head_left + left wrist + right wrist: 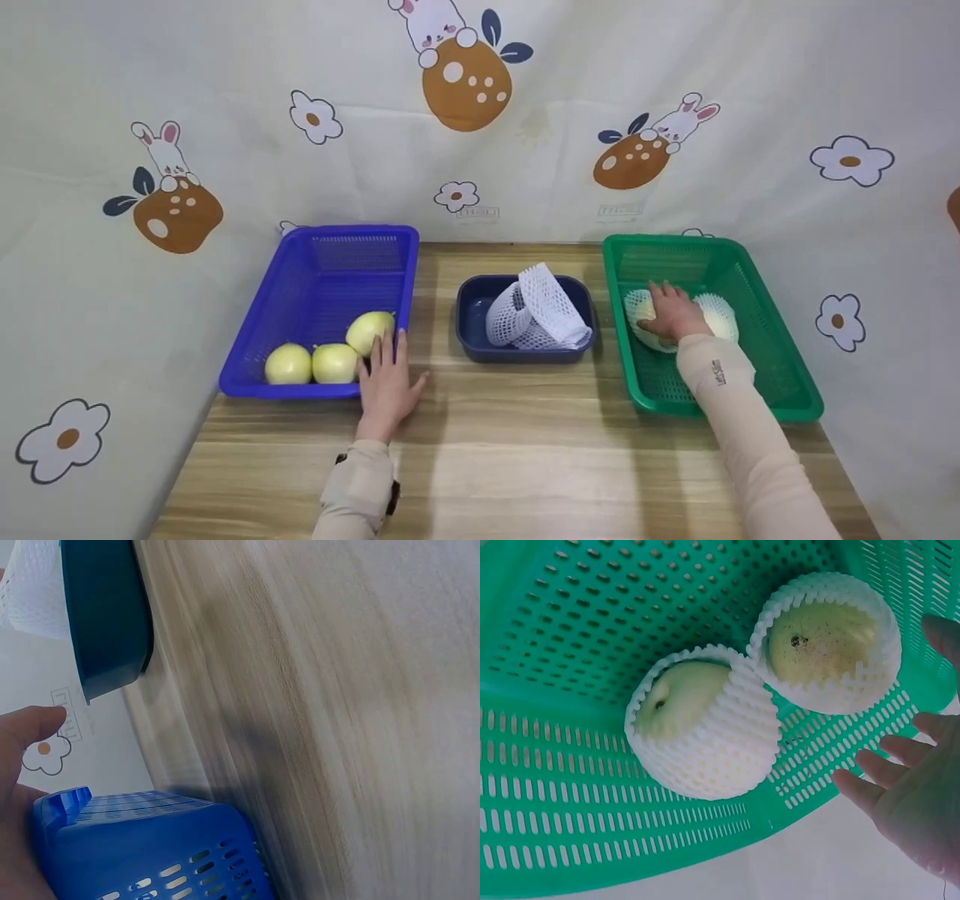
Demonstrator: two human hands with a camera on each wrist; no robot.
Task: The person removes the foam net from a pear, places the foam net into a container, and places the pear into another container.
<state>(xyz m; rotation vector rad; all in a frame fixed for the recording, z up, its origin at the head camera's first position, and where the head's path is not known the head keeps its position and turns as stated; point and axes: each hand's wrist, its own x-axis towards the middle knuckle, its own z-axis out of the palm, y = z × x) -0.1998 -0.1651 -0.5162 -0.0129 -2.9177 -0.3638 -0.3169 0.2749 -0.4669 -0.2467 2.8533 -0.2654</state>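
My left hand [388,386] reaches over the front right corner of the blue basket [352,289]. Its fingertips lie at a pale yellow-green pear [367,330], and its thumb [37,724] sticks out to the side. Two more bare pears, one at the left [289,364] and one in the middle [334,363], sit along the basket's front. Over the green basket [776,322] my right hand [679,315] has its fingers spread. Two pears in white foam nets, a nearer one [705,727] and a farther one [825,645], lie there; the right wrist view shows the fingers apart from both.
Between the baskets stands a small navy box [517,355] with loose white foam nets [555,311] piled in it, some rising above its rim. All three containers stand on a wood-grain table [525,450]. A patterned curtain [375,172] hangs behind and at both sides.
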